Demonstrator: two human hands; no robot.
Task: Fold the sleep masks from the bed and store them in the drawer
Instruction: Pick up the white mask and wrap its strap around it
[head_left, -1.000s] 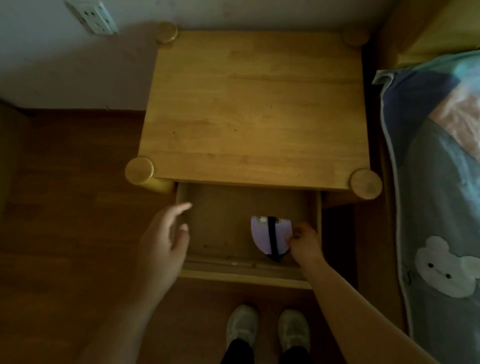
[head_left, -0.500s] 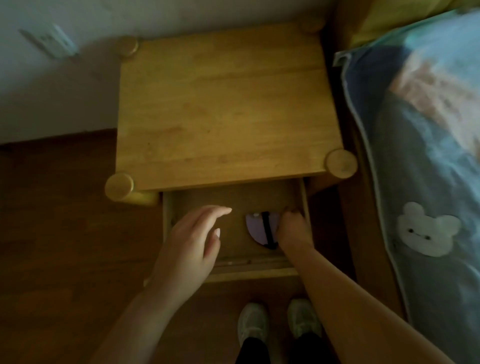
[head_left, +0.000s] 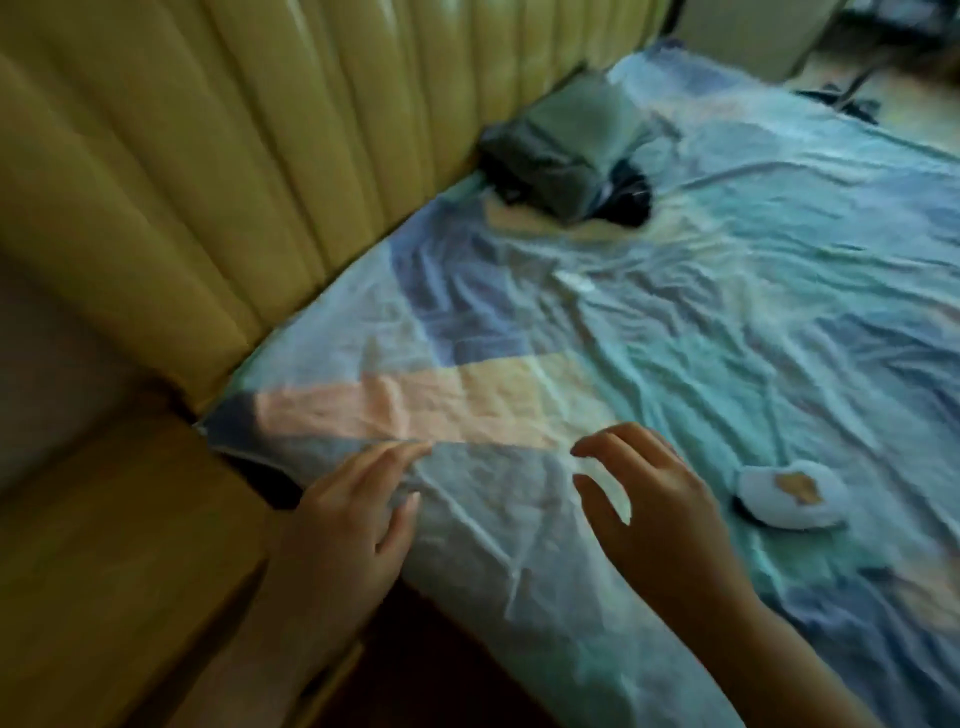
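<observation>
Both hands hover over the near edge of the bed, each grip spread and empty: left hand, right hand. A white sleep mask lies on the sheet just right of the right hand.

Both bare forearms reach forward, palms down. The left hand spreads its fingers loosely, thumb apart. The right hand curls its fingers downward, seemingly empty, though motion blur softens both.
</observation>
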